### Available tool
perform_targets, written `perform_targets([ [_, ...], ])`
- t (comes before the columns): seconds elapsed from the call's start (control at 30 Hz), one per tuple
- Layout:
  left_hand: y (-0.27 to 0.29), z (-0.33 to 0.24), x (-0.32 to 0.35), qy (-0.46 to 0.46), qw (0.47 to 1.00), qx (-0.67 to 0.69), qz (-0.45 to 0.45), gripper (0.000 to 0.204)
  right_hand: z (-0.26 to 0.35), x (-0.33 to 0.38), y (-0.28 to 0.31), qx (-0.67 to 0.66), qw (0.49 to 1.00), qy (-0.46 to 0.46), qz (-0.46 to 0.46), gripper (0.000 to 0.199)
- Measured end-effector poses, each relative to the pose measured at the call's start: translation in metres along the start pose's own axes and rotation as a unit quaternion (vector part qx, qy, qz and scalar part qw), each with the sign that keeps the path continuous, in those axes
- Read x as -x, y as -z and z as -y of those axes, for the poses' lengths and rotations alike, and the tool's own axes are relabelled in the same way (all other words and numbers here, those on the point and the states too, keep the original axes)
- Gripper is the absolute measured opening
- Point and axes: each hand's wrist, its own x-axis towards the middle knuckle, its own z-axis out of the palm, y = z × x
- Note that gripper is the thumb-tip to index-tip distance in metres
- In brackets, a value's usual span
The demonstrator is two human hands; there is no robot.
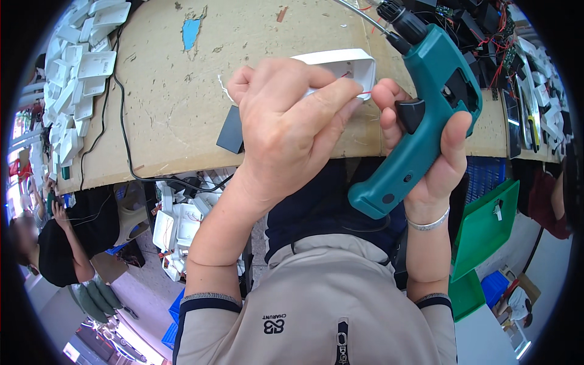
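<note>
Hands [286, 121] gripping white casing [347, 64], teal screwdriver [426, 115]

White rectangular plastic housing [348, 67] — tilted, open side up (red wire inside) — beside teal electric screwdriver [426, 115].

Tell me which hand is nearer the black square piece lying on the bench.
Left. The left hand sits right beside the black square piece, gripping the white housing. The right hand is farther right, wrapped around the teal power screwdriver.
</note>
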Motion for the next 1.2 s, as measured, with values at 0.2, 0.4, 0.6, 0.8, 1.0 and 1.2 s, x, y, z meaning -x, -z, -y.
perform_targets([
  [0.2, -0.001, 0.000, -0.001, 0.004, 0.999, -0.044, 0.011, 0.015, 0.001, 0.002, 0.005, 0.052, 0.998, -0.004, -0.034, 0.075],
  [0.4, -0.002, 0.003, -0.007, 0.047, 0.995, -0.088, -0.005, 0.009, -0.006, 0.009, 0.003, 0.147, 0.988, 0.023, -0.048, 0.076],
  [0.6, -0.009, 0.008, -0.005, 0.078, 0.994, -0.068, 0.018, 0.007, -0.016, 0.007, 0.000, 0.143, 0.986, 0.018, -0.083, 0.079],
  [0.8, -0.017, 0.011, -0.004, 0.063, 0.995, -0.073, 0.000, 0.006, -0.007, 0.015, 0.002, 0.159, 0.984, 0.031, -0.074, 0.081],
  [1.0, -0.026, 0.015, -0.003, 0.059, 0.995, -0.078, -0.018, 0.003, 0.011, 0.052, 0.001, 0.281, 0.951, 0.056, -0.118, 0.084],
  [1.2, -0.029, 0.016, -0.004, 0.057, 0.996, -0.065, -0.034, 0.002, 0.024, 0.091, -0.008, 0.384, 0.914, 0.045, -0.125, 0.078],
])
